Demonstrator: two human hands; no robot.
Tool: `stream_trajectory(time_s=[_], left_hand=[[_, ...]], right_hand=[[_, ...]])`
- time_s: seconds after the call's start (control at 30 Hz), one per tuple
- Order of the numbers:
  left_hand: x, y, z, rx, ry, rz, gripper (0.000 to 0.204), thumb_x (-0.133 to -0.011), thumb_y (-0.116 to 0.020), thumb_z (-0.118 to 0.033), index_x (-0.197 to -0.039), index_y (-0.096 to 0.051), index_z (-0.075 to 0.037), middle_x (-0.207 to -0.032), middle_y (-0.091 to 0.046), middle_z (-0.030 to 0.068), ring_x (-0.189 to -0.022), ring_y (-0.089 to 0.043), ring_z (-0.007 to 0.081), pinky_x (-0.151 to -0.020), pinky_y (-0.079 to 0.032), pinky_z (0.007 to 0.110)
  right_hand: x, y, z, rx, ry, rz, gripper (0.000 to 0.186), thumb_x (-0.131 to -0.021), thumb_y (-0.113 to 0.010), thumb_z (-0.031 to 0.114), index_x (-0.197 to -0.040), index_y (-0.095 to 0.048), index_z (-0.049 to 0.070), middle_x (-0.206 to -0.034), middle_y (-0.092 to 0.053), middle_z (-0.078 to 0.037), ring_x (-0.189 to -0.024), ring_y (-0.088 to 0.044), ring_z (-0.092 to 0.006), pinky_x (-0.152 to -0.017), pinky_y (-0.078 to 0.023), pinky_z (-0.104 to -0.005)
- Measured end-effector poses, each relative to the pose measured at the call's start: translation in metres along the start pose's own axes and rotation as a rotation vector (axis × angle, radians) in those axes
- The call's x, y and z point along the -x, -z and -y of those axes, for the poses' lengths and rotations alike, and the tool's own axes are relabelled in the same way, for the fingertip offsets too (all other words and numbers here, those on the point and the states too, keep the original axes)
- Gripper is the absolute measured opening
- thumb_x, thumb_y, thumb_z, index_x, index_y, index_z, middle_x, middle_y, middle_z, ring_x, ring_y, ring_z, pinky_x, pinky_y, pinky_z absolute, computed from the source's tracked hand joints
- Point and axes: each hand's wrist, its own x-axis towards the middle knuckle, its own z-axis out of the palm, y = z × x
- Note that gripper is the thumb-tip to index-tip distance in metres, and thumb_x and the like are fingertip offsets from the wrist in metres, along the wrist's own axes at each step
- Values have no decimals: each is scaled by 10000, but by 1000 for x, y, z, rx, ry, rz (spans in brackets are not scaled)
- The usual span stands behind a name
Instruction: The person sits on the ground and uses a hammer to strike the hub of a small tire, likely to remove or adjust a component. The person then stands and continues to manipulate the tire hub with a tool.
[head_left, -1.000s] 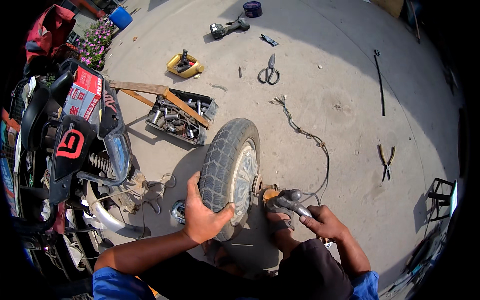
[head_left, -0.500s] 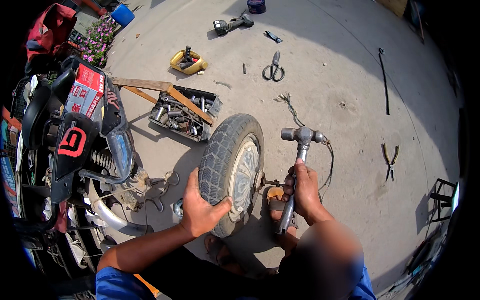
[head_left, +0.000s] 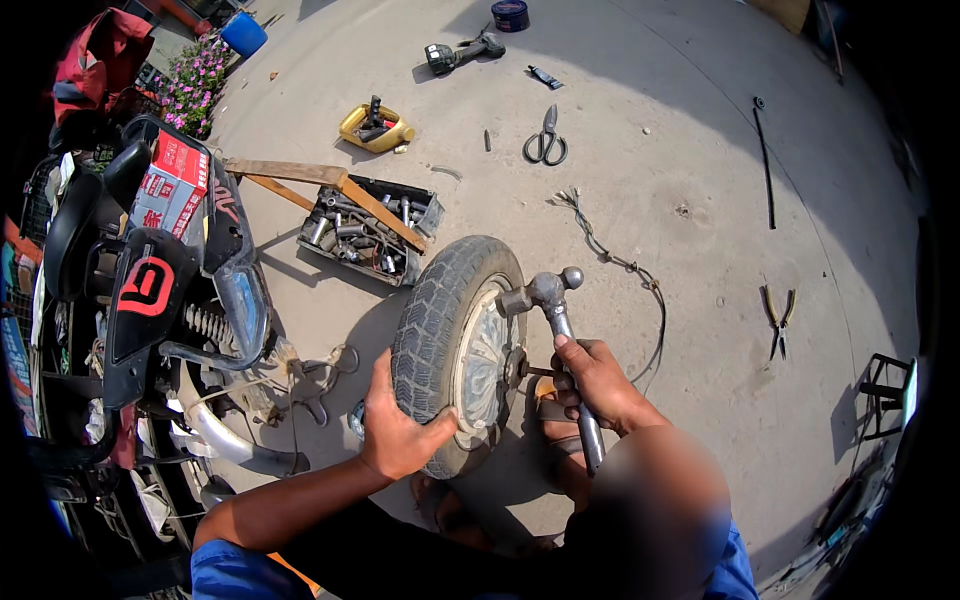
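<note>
My left hand point(head_left: 405, 430) grips the tread and sidewall of an upright wheel point(head_left: 430, 340) with a pale metal hub point(head_left: 478, 395). My right hand point(head_left: 600, 385) is wrapped round the metal shaft of a ball-peen hammer point(head_left: 547, 289), its flat face at the upper right rim of the hub; whether it touches I cannot tell. An axle point(head_left: 540, 371) sticks out of the hub toward my right, partly behind my right hand. A cable point(head_left: 658, 305) lies on the ground beside it, and my sandalled foot point(head_left: 560, 430) is just right of the wheel.
A partly stripped scooter point(head_left: 150, 300) crowds the left. Ahead are a socket box point(head_left: 365, 240) with wooden handle, yellow cut container point(head_left: 375, 130), scissors point(head_left: 547, 140), power tool point(head_left: 450, 57) and round tin point(head_left: 510, 15). Pliers point(head_left: 778, 325), a long bar point(head_left: 763, 170) and a metal frame point(head_left: 880, 395) lie right.
The hammer rose from low beside my foot to upright, then swung leftward onto the upper hub area, my right hand moving with it. My left hand stays on the tyre.
</note>
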Motion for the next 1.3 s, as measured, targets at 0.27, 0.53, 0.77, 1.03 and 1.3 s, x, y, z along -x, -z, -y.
stream_trajectory(time_s=[0.27,0.53,0.77,1.03,1.3], left_hand=[[-4,5,-4,-3,38,0,771,-729,-803,-114,-1363,-410,84,-1202,-620,174,-1110,-612,246,-1003,-472,375],[0,9,4,33,48,-1,780,-737,-792,-104,-1388,-397,65,-1230,-603,152,-1125,-589,227,-1020,-455,370],[6,10,8,-8,62,-1,813,-713,-803,-106,-1390,-387,68,-1235,-591,161,-1140,-580,232,-1027,-452,385],[30,21,26,-39,-2,73,925,-703,-824,-104,-1441,-290,51,-1321,-496,174,-1248,-514,252,-1073,-414,415],[47,21,36,63,82,130,1005,-693,-848,-120,-1464,-222,37,-1357,-453,174,-1283,-478,245,-1105,-379,420]], right_hand=[[-7,-5,-14,-63,96,-159,463,-1051,-507,509,-906,-479,70,-655,-454,-2,-486,-440,-112,-416,-395,-299],[-1,-1,-6,-128,142,-215,463,-1052,-513,500,-918,-500,57,-655,-464,-9,-493,-465,-128,-422,-403,-302],[-6,6,-2,215,178,18,489,-1045,-561,461,-900,-546,-6,-641,-518,-29,-502,-503,-133,-446,-419,-311],[-2,127,-15,302,287,-672,365,-1024,-604,329,-802,-532,49,-643,-526,-3,-494,-489,-97,-443,-407,-293],[11,281,-137,1190,158,-1184,201,-847,-669,124,-840,-608,-67,-751,-644,-271,-733,-653,-471,-661,-478,-556]])
